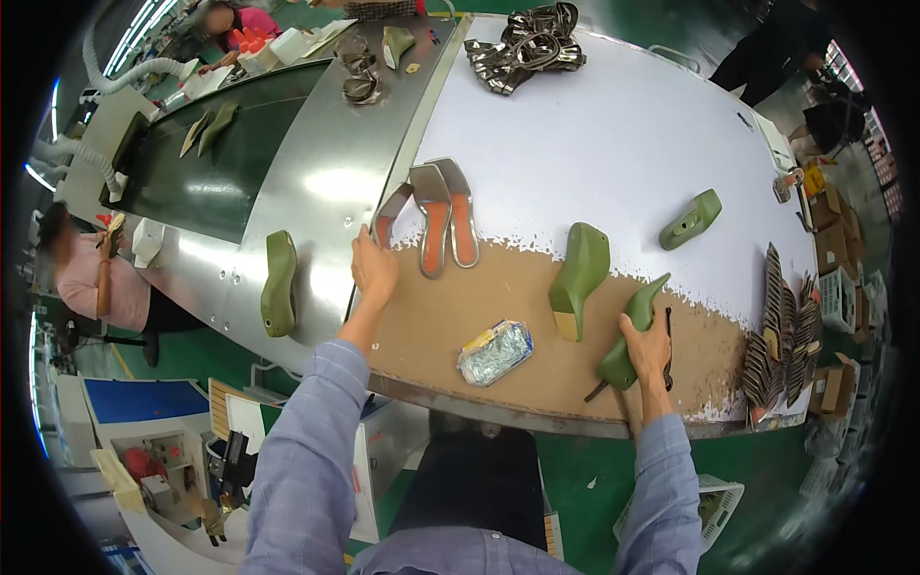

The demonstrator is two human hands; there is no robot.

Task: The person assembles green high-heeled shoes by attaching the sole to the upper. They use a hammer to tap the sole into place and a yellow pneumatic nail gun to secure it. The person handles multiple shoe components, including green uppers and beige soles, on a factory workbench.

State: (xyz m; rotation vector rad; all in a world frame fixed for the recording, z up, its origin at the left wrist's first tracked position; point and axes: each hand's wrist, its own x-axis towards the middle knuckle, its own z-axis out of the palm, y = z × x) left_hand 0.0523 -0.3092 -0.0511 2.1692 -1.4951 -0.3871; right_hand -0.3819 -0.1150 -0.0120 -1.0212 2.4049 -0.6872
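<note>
Pinching a silver sandal (389,217) at its near end with the left grip (375,270), just beside two similar sandals (434,235), presumably for the slimness of that part. Clasping a green shoe last (618,368) around its middle with the right grip (649,345), over the brown near side of the counter (431,326), probably for a secure hold.

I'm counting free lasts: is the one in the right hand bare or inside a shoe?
Bare: the green last shows either side of the right hand, no shoe on.
</note>
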